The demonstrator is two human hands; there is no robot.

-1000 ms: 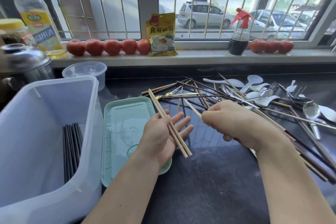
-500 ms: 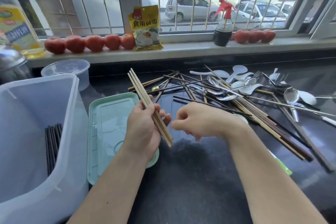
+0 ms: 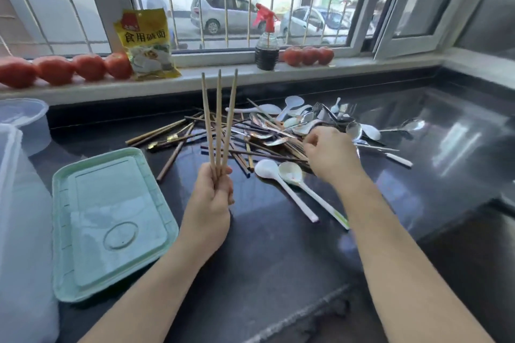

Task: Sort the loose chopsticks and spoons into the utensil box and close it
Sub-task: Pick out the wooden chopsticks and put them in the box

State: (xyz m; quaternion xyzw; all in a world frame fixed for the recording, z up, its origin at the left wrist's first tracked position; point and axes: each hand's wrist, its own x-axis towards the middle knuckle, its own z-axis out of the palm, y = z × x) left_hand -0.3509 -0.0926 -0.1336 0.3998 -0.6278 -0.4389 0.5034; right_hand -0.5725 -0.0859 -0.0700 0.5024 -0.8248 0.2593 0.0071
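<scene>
Barely begun, by the look of it. Utensil box (image 3: 19, 217) at near left, contents out of view. Green lid (image 3: 111, 220) off, flat on the table (image 3: 278, 273). Heap of chopsticks and spoons (image 3: 267, 136) unsorted at centre. Left hand (image 3: 214, 195) gripping three pale chopsticks (image 3: 218, 122) upright. Right hand (image 3: 328, 153) reaching into the heap, fingers curled; hold unclear.

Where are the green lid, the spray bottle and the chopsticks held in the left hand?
Green lid (image 3: 111, 220), head view: flat top.
Spray bottle (image 3: 266, 50), head view: dark body.
Chopsticks (image 3: 218, 120), head view: middle stick's shaft.
</scene>
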